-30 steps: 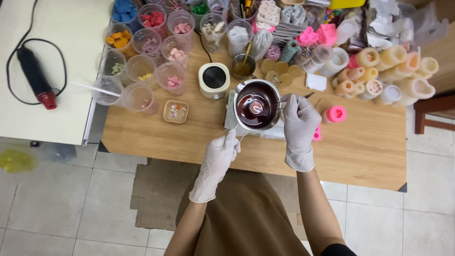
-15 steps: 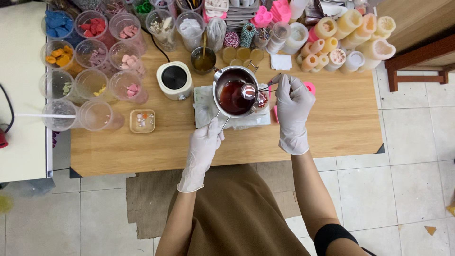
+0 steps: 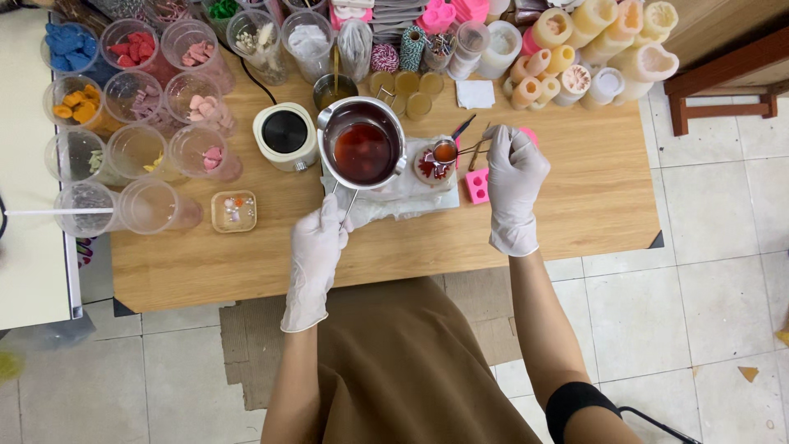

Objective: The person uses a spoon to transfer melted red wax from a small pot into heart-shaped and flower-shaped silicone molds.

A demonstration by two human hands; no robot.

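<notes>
Over the wooden table [image 3: 567, 205] | left hand [image 3: 319, 242] grips metal pot [image 3: 362, 148] handle | right hand [image 3: 514, 173] holds small spoon [image 3: 445, 152] beside pot

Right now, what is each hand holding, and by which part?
The left hand grips the metal pot of dark red liquid by its handle. The right hand holds a small spoon by the end of its handle.

Even, bright daylight over my wooden table [image 3: 575, 205]; shadows soft and short. Small glints on the metal pot [image 3: 362, 152] rim and plastic cups [image 3: 136, 152]. Centre sharp; slight wide-angle bending and softness toward frame edges. My gloves read near-white, not blown out.
</notes>
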